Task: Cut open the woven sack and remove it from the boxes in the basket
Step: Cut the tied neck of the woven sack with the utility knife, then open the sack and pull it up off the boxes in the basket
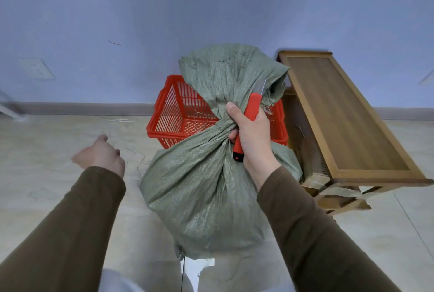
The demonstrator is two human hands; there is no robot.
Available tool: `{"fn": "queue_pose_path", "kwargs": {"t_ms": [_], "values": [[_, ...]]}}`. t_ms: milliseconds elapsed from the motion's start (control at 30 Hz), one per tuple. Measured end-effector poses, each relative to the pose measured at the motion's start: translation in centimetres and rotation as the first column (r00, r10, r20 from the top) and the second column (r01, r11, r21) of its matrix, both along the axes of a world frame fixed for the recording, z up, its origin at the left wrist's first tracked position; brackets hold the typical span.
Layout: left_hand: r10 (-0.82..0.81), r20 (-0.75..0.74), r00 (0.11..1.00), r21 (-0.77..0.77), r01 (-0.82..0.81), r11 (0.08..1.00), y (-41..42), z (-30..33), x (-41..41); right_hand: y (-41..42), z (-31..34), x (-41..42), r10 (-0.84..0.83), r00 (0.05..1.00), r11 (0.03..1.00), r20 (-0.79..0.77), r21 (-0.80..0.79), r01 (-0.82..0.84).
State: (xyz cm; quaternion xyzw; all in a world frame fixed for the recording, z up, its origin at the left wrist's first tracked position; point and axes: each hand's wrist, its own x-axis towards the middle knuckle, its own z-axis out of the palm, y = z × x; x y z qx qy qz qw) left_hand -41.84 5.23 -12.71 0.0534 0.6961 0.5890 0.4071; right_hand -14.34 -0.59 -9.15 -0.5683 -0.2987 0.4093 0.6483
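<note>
Centrally, the right hand [252, 134] is clenched around the gathered neck of the green woven sack [206, 188] together with a red utility knife [249, 122], blade pointing toward 12 o'clock. At 12 o'clock behind the sack stands the red basket [178, 113]. At 9 o'clock, the left hand [101, 157] hangs loosely curled, holding nothing. A wooden table [347, 117] stands at 3 o'clock.

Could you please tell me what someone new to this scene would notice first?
First, the bulging green woven sack at centre, gripped at its gathered neck by the right hand, which also holds a red utility knife with its blade out. Behind it stands a red slatted plastic basket, with a wooden bench to the right. The left hand hangs free, holding nothing.
</note>
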Motion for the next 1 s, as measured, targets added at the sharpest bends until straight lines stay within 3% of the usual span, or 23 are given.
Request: {"fn": "queue_pose_path", "kwargs": {"t_ms": [100, 167, 267, 333, 433, 500, 600, 700, 767, 833, 867, 933, 1000], "values": [[-0.146, -0.071, 0.987, 0.197, 0.157, 0.968, 1.3, 2.9, 4.1, -0.2, 0.3, 0.3, 0.026, 0.999, 0.999, -0.048, 0.028, -0.025], [-0.334, -0.168, 0.927, 0.32, 0.372, 0.871, 1.3, 5.1, 7.3, -0.2, 0.8, 0.5, 0.056, 0.995, 0.998, -0.089, 0.047, -0.052], [-0.633, -0.334, 0.699, 0.393, 0.713, 0.58, -0.3, 7.8, 12.0, -0.1, 1.6, 0.7, 0.089, 0.977, 0.994, -0.195, 0.079, -0.075], [-0.74, -0.401, 0.54, 0.365, 0.835, 0.411, -1.5, 8.9, 14.4, -0.1, 2.3, 0.8, 0.122, 0.949, 0.989, -0.291, 0.119, -0.091], [-0.8, -0.463, 0.38, 0.257, 0.922, 0.289, -2.8, 10.1, 16.6, -0.4, 3.8, 1.0, 0.169, 0.919, 0.974, -0.357, 0.205, -0.099], [-0.811, -0.428, 0.399, 0.268, 0.913, 0.309, -3.4, 11.2, 17.5, -0.7, 4.9, 1.1, 0.182, 0.917, 0.965, -0.356, 0.246, -0.096], [-0.816, -0.269, 0.511, 0.466, 0.811, 0.355, -3.4, 13.4, 18.0, -1.4, 6.4, 1.4, 0.167, 0.911, 0.965, -0.376, 0.25, -0.074], [-0.774, -0.077, 0.629, 0.487, 0.701, 0.521, -2.4, 16.0, 16.7, -2.3, 7.9, 2.6, 0.052, 0.926, 0.994, -0.373, 0.112, -0.011], [-0.759, 0.018, 0.651, 0.47, 0.665, 0.581, -2.2, 17.6, 15.7, -2.7, 9.3, 3.9, 0.001, 0.972, 0.999, -0.233, -0.048, -0.013], [-0.745, 0.057, 0.665, 0.417, 0.662, 0.623, -2.5, 19.1, 14.9, -3.0, 11.1, 5.5, 0.089, 0.992, 0.96, 0.092, -0.272, -0.061], [-0.739, 0.035, 0.673, 0.372, 0.677, 0.635, -2.8, 19.7, 14.5, -3.2, 12.1, 6.2, 0.183, 0.946, 0.923, 0.268, -0.377, -0.072], [-0.765, -0.074, 0.639, 0.271, 0.752, 0.601, -3.6, 20.7, 13.5, -3.7, 14.5, 7.5, 0.377, 0.763, 0.853, 0.525, -0.517, -0.066], [-0.814, -0.186, 0.55, 0.148, 0.835, 0.53, -4.5, 22.1, 12.8, -4.7, 17.0, 8.4, 0.596, 0.543, 0.73, 0.591, -0.681, -0.059]]}}
